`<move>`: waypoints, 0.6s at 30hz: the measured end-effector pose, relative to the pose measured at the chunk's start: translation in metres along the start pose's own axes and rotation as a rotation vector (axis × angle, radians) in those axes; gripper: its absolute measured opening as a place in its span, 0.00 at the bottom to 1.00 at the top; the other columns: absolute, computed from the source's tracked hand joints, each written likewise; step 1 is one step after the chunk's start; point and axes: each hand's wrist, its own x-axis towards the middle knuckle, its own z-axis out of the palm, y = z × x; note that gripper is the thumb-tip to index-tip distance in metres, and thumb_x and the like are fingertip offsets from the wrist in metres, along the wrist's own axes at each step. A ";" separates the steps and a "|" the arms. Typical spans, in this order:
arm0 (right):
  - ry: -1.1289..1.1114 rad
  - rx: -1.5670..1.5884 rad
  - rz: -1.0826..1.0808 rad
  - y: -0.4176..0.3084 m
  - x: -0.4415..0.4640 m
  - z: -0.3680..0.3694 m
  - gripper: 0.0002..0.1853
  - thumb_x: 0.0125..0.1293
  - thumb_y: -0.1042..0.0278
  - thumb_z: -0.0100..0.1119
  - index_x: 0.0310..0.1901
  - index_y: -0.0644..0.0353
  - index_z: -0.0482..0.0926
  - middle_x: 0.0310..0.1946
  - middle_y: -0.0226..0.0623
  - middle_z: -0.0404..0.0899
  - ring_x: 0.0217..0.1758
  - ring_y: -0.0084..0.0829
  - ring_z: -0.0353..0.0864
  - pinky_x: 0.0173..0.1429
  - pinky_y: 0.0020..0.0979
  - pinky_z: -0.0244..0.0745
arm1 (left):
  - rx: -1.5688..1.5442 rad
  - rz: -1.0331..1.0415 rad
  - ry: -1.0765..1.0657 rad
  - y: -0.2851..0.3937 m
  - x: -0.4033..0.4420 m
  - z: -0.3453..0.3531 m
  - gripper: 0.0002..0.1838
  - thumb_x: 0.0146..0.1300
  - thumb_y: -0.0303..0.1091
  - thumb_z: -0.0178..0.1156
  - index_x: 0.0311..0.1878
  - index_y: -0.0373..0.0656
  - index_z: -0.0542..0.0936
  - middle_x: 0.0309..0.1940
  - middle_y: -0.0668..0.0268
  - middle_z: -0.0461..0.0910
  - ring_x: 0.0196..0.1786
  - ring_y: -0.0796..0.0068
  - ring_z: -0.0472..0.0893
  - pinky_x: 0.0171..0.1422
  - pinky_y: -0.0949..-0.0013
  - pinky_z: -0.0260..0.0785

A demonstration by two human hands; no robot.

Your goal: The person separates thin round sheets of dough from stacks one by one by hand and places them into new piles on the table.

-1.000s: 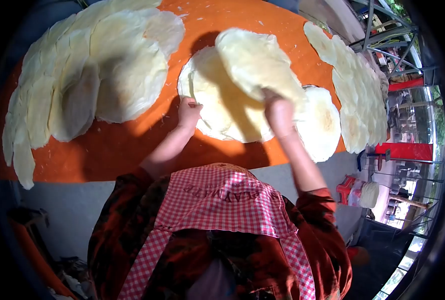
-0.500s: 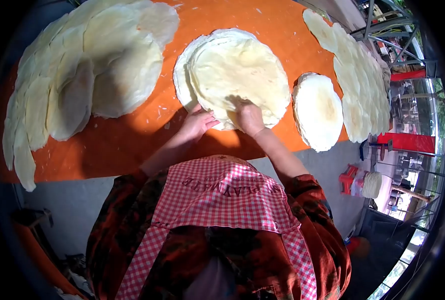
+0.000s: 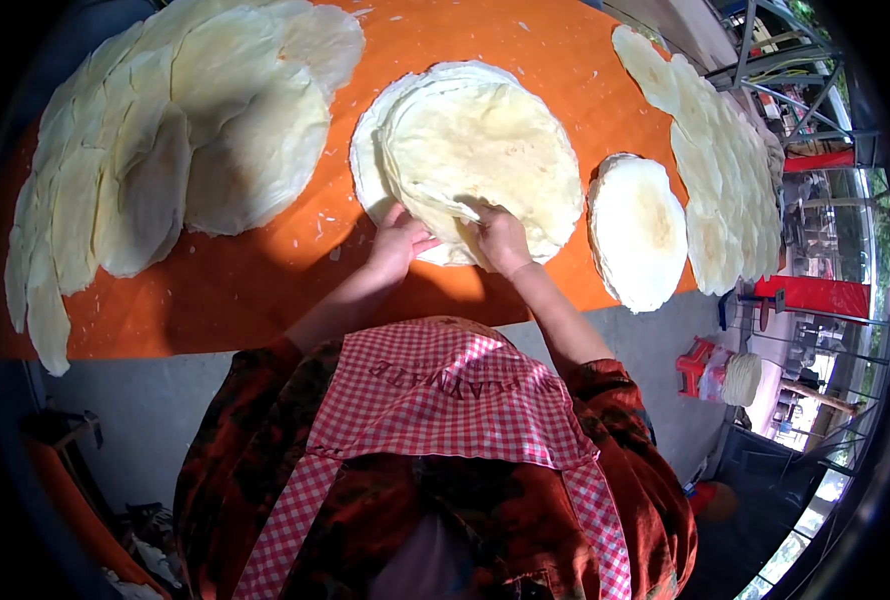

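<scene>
A pile of thin, pale round flatbreads (image 3: 480, 140) lies on the orange tabletop (image 3: 365, 300) in front of me, its upper sheets shifted a little to the right. My right hand (image 3: 502, 238) pinches the near edge of the top flatbread, with the fingertips partly under it. At the pile's near left edge is my left hand (image 3: 402, 243), its fingers apart and the thumb against the flatbreads. The fingertips of the left hand point towards the right hand, a short gap between them.
Many overlapping flatbreads (image 3: 75, 190) cover the table's left side. A smaller stack (image 3: 638, 230) stands right of the pile, and another overlapping row (image 3: 725, 190) lies along the right end. Beyond the table's right are a red stool (image 3: 695, 366) and metal frames.
My right hand has come down from the right with a flatbread, which now lies on the pile. The smaller stack is uncovered. My left hand has opened and moved slightly right along the near edge.
</scene>
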 end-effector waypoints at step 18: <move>0.027 -0.040 0.049 -0.024 0.011 0.003 0.25 0.55 0.63 0.66 0.54 0.65 0.76 0.38 0.48 0.82 0.43 0.44 0.82 0.48 0.38 0.76 | 0.344 -0.144 0.377 -0.025 0.039 -0.009 0.14 0.63 0.28 0.58 0.52 0.49 0.71 0.48 0.68 0.76 0.49 0.70 0.76 0.47 0.62 0.75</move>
